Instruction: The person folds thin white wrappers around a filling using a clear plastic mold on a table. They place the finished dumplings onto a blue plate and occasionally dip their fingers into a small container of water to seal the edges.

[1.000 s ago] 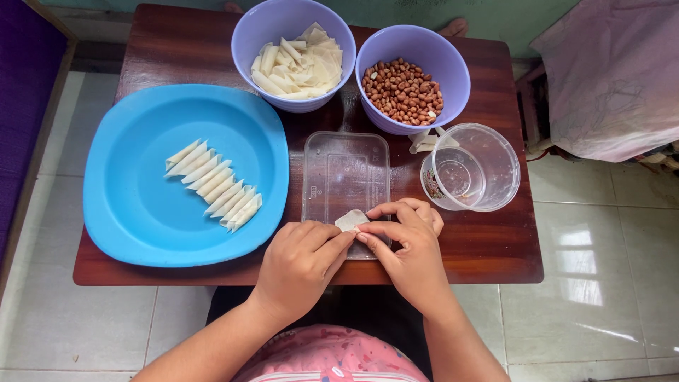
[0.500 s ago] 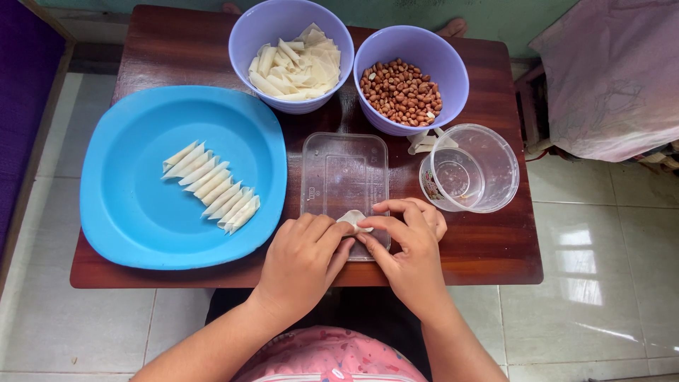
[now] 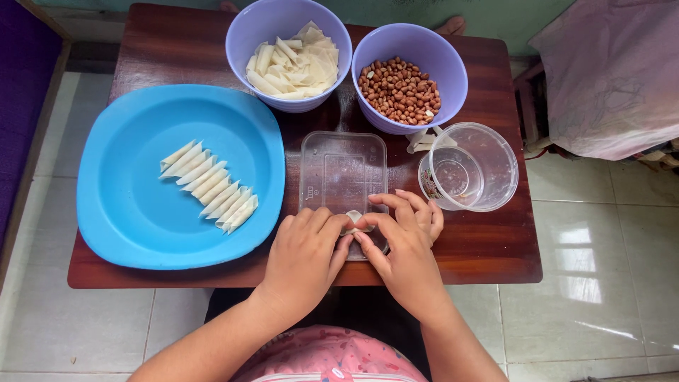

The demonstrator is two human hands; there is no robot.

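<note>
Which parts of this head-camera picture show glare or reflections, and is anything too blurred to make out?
Head view: soft daylight, sharp throughout. Bright window reflections lie on the floor tiles at right, and a faint sheen on the dark wooden table. The clear round tub glints at its rim. Both hands, left hand and right hand, hide most of the small white piece between them.

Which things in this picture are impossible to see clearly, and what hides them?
- Head view: the small white wrapper piece is mostly covered by the fingers of the left hand and right hand; its filling is hidden.
- The near end of the clear tray lies under both hands.
- Contents of the clear round container: too faint to tell.
</note>
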